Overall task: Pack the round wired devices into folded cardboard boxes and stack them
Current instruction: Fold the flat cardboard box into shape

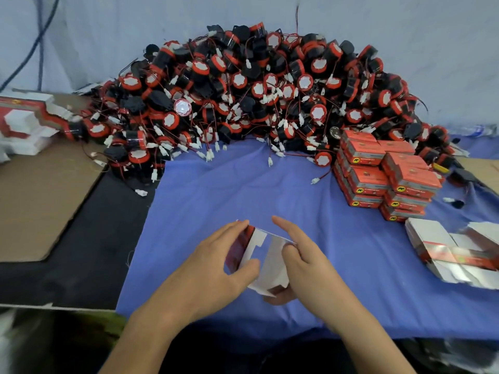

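Observation:
A half-folded cardboard box (pixel 266 256), red outside and white inside, sits between my hands above the blue cloth (pixel 216 195). My left hand (pixel 216 268) grips its left side, thumb on the white flap and fingers along the red face. My right hand (pixel 302 260) holds the right side, index finger stretched out over the top and thumb under the bottom. A big heap of round black-and-red wired devices (pixel 243 95) with white plugs lies across the back of the table. Packed red boxes (pixel 383 171) stand stacked at the right.
Flat unfolded box blanks (pixel 453 252) lie at the right edge, and more flat blanks (pixel 27 122) at the far left. A brown cardboard sheet (pixel 40 190) covers the left of the table. Loose wires and plugs (pixel 316 180) trail onto the cloth.

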The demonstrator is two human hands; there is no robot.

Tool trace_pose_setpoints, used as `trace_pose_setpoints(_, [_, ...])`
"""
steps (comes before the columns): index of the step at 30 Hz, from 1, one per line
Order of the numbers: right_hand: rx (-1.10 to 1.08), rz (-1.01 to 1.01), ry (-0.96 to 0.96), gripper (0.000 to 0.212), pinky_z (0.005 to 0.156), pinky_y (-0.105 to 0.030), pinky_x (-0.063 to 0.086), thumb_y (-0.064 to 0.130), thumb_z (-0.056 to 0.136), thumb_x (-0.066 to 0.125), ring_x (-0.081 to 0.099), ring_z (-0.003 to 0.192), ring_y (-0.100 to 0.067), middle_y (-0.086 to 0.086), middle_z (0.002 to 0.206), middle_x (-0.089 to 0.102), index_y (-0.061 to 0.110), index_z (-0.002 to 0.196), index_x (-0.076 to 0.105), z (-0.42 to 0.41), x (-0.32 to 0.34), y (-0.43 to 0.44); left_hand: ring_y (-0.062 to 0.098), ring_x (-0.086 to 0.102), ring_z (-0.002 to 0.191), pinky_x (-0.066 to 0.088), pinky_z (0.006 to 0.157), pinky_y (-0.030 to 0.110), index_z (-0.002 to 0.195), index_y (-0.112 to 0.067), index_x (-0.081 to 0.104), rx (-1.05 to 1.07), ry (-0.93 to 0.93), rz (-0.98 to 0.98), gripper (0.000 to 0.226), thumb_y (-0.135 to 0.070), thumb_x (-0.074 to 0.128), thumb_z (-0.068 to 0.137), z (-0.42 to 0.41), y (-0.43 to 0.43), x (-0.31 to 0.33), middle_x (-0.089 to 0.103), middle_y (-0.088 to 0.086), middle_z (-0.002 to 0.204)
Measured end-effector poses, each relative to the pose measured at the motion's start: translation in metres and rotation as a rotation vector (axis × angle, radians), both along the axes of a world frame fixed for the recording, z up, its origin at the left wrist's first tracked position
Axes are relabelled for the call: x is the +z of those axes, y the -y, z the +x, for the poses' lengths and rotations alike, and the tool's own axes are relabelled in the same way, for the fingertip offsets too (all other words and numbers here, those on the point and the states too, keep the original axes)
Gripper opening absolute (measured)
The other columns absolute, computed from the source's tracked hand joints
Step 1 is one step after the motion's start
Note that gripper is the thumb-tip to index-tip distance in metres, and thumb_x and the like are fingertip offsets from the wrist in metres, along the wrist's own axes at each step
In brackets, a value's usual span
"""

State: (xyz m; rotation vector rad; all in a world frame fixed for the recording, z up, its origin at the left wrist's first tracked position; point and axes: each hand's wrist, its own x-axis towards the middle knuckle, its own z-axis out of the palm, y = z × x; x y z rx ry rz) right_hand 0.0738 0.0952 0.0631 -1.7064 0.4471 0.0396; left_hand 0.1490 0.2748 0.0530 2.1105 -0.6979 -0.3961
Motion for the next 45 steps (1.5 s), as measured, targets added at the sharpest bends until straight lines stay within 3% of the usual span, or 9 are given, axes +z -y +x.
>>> trace_pose_setpoints(3, [0.056, 0.136, 0.003, 0.060, 0.070, -0.047, 0.065, 0.012, 0.102, 0.026, 0.076, 0.078, -0.036, -0.016, 0.117, 0.067, 0.053, 0.126, 0.063, -0.004, 0.006, -0.002, -0.029, 0.028, 0.131, 0.037, 0.107, 0.017, 0.154, -0.060, 0.016, -0.113, -0.108, -0.051, 0.111, -0.087, 0.070, 0.061, -0.002, -0.006, 0.005, 0.022, -0.057, 0.143])
trace_pose_setpoints(5, [0.088, 0.212, 0.023, 0.060, 0.075, -0.049, 0.064, 0.010, 0.101, 0.025, 0.076, 0.086, -0.040, -0.018, 0.114, 0.071, 0.045, 0.123, 0.068, -0.006, 0.011, -0.004, -0.028, 0.019, 0.135, 0.036, 0.104, 0.017, 0.149, -0.069, 0.012, -0.146, -0.046, -0.046, 0.123, -0.077, 0.087, 0.051, -0.004, -0.008, 0.007, 0.018, -0.055, 0.147])
trace_pose_setpoints(12, [0.037, 0.205, 0.046, 0.046, 0.075, -0.049, 0.064, 0.014, 0.100, 0.033, 0.076, 0.086, -0.034, -0.009, 0.110, 0.072, 0.037, 0.114, 0.071, -0.012, 0.020, -0.001, -0.008, 0.028, 0.147, 0.035, 0.113, 0.025, 0.154, -0.053, 0.027, -0.050, 0.230, -0.177, 0.119, -0.059, 0.095, 0.056, -0.011, -0.005, 0.001, 0.028, -0.037, 0.157])
trace_pose_setpoints(16, [0.109, -0.025, 0.079, 0.039, 0.075, -0.040, 0.061, 0.032, 0.089, 0.039, 0.075, 0.088, -0.021, 0.004, 0.093, 0.072, 0.045, 0.110, 0.069, -0.015, 0.029, 0.008, -0.001, 0.042, 0.142, 0.042, 0.109, 0.018, 0.153, -0.042, 0.038, -0.039, 0.232, -0.270, 0.098, -0.039, 0.092, 0.071, -0.013, -0.007, 0.003, 0.043, -0.028, 0.154])
trace_pose_setpoints(21, [0.141, 0.374, 0.032, 0.050, 0.082, -0.051, 0.061, 0.052, 0.083, 0.052, 0.066, 0.119, -0.019, 0.003, 0.141, 0.059, 0.036, 0.127, 0.070, -0.016, 0.043, 0.022, -0.003, 0.043, 0.141, 0.037, 0.108, 0.014, 0.147, -0.045, 0.048, -0.122, 0.208, -0.272, 0.089, -0.014, 0.086, 0.073, -0.009, -0.019, 0.017, 0.049, -0.029, 0.149])
trace_pose_setpoints(27, [0.248, 0.457, 0.026, 0.039, 0.074, -0.036, 0.059, 0.032, 0.089, 0.066, 0.069, 0.105, -0.018, -0.005, 0.131, 0.069, 0.032, 0.128, 0.071, -0.016, 0.049, 0.018, -0.006, 0.035, 0.145, 0.034, 0.117, 0.025, 0.146, -0.057, 0.040, -0.330, 0.182, -0.128, 0.097, -0.019, 0.077, 0.065, -0.010, -0.023, 0.041, 0.042, -0.033, 0.152])
trace_pose_setpoints(32, [0.300, 0.441, 0.052, 0.054, 0.083, -0.035, 0.059, 0.037, 0.080, 0.073, 0.061, 0.130, -0.025, -0.005, 0.141, 0.064, 0.033, 0.134, 0.067, -0.024, 0.050, 0.023, 0.000, 0.051, 0.134, 0.053, 0.097, 0.035, 0.142, -0.055, 0.042, -0.360, 0.118, -0.127, 0.091, -0.022, 0.073, 0.063, -0.013, -0.025, 0.049, 0.052, -0.028, 0.143])
trace_pose_setpoints(39, [0.326, 0.444, 0.006, 0.054, 0.078, -0.031, 0.059, 0.020, 0.076, 0.079, 0.070, 0.102, -0.015, -0.005, 0.127, 0.071, 0.027, 0.129, 0.071, -0.024, 0.053, 0.023, 0.011, 0.056, 0.132, 0.050, 0.101, 0.030, 0.144, -0.042, 0.048, -0.354, 0.129, -0.229, 0.084, -0.016, 0.082, 0.072, -0.013, -0.026, 0.035, 0.058, -0.018, 0.142])
trace_pose_setpoints(45, [0.194, 0.409, -0.026, 0.041, 0.075, -0.038, 0.061, 0.015, 0.075, 0.078, 0.063, 0.121, -0.041, -0.021, 0.126, 0.067, 0.020, 0.116, 0.076, -0.025, 0.054, 0.025, 0.025, 0.055, 0.136, 0.048, 0.106, 0.040, 0.108, -0.035, 0.070, -0.221, 0.150, -0.515, 0.035, -0.032, 0.088, 0.077, -0.015, -0.031, 0.028, 0.059, -0.002, 0.144])
